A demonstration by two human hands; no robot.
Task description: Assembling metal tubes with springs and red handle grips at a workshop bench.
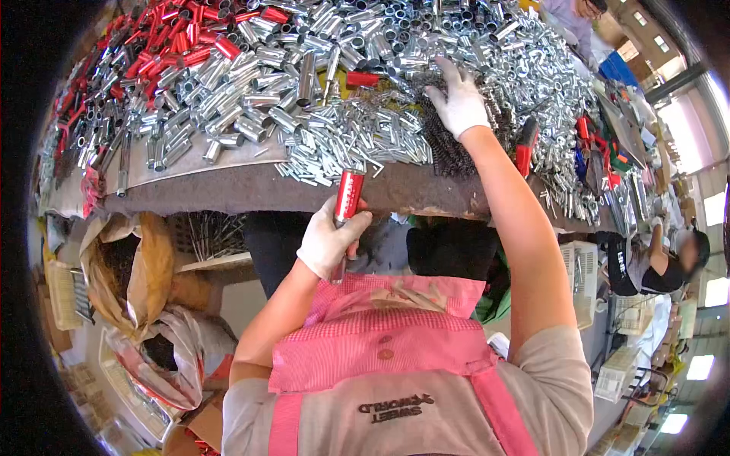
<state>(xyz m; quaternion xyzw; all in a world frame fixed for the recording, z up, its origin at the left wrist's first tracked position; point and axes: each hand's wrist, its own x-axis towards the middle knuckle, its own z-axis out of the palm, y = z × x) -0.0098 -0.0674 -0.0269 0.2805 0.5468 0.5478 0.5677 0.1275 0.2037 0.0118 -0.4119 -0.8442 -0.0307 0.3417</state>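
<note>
My left hand [322, 242], in a white glove, is closed around a red cylindrical tube [349, 194] with a silver end, held upright just in front of the bench edge. Over the bench my right hand [461, 105], also gloved, reaches out with its thumb and fingers apart. It is at a pile of dark coil springs [450, 149], and nothing shows in it. Left of the springs lies a heap of thin silver pins [323, 156]. A red and black piece [526, 147] rests right of my right forearm.
Silver tubes [255, 125] and red sleeves [186, 42] are heaped at the left and back. Small metal parts [559, 114] cover the right side. Open sacks [125, 266] stand below at left. Other people [660, 262] are at the right and far right.
</note>
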